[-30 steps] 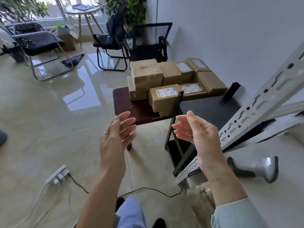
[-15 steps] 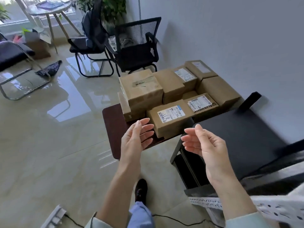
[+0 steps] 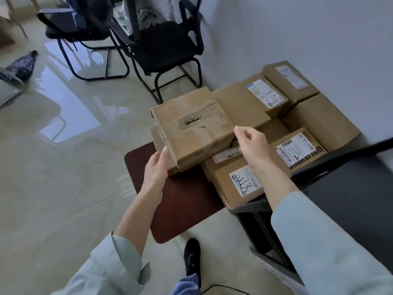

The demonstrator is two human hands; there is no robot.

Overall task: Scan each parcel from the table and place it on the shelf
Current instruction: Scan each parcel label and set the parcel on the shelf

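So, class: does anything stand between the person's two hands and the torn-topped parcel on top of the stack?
Nothing visible does. The left hand holds the torn-topped parcel's near left corner, and the right hand is at its right edge.

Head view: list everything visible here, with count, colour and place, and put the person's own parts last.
Parcels: about eight, brown cardboard, several with white labels, packed together on the table.
Top parcel: one, brown with torn tape, on the stack's left, between both hands.
Table: one, dark red-brown, centre.
Black stand: one, right of the table.
Chairs: two, black, beyond the table.
Floor: glossy beige tiles.
Wall: pale grey, right.
Shoe: one, black, bottom centre.
Left hand: holds the top parcel's near left corner.
Right hand: fingers curled at that parcel's right edge; grip unclear.
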